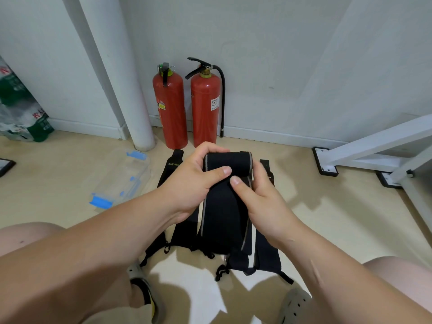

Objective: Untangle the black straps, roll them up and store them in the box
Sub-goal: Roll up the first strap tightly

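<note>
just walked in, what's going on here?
A person has one black strap partly rolled: the left hand and right hand grip the roll at its far end, and the unrolled part trails back toward them. More straps lie flat on the floor underneath. The clear box sits on the floor to the left; no strap shows in it.

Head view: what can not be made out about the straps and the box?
- Rolled black strap: its turns are hidden, head view, by the left hand and right hand that grip it.
- Straps on the floor: their number is unclear, head view; they overlap, and the hands cover some.
- Clear box: its contents are too faint, head view.
- Green package: cut by the left edge, head view.
</note>
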